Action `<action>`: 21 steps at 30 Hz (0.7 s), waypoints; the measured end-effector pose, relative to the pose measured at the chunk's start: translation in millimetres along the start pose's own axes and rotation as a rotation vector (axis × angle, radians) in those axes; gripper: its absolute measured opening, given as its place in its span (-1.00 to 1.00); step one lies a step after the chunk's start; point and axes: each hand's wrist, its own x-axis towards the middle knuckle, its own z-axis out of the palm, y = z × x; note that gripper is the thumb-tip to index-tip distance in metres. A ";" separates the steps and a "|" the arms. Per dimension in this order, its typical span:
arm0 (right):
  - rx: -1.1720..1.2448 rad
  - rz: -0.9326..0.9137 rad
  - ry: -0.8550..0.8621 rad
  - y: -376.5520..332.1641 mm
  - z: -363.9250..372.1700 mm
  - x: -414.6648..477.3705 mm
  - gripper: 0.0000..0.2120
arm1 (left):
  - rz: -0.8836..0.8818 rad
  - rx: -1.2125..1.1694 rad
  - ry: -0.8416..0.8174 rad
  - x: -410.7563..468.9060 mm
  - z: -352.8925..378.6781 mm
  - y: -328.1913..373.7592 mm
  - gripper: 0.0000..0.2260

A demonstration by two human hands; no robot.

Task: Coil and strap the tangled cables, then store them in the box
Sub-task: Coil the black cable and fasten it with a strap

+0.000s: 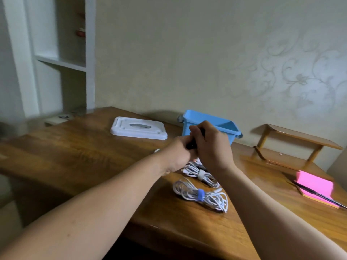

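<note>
Head view: left grip [178, 153] and right grip [213, 145] both closed round a dark bundle [192, 145], strapping judged in hand, with the blue-strapped white cable coil [200, 196] and white-strapped white cable coil [201, 174] at 6 o'clock on the wooden tabletop [90, 147], and loading into the open blue plastic box [187, 128] at 12 o'clock due next.

No writing, label, brand or number is legible here. The white lid [139, 128] beyond the left hand [178, 152], the blue box [187, 128] behind the right hand [212, 145] and the pink stand [313, 184] to its right show nothing readable.
</note>
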 end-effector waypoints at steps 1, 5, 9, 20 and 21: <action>0.004 0.003 -0.010 -5.6 7.5 2.9 -0.72 | -0.001 -0.031 -0.012 -0.1 -7.4 -5.8 -0.88; 0.172 0.151 -0.182 -23.7 37.7 19.0 -0.63 | -0.053 -0.034 0.097 -5.2 -40.2 -24.3 -0.88; -0.078 0.106 -0.384 -17.2 73.7 30.5 -0.67 | -0.187 -0.116 0.422 -1.0 -86.0 -62.9 -0.79; 0.103 0.131 -0.473 -13.5 79.2 28.6 -0.92 | -0.175 -0.296 0.501 -4.3 -93.6 -68.5 -0.74; 0.249 0.162 -0.411 -10.6 64.0 30.1 -0.92 | -0.165 -0.322 0.459 -2.7 -89.5 -62.1 -0.74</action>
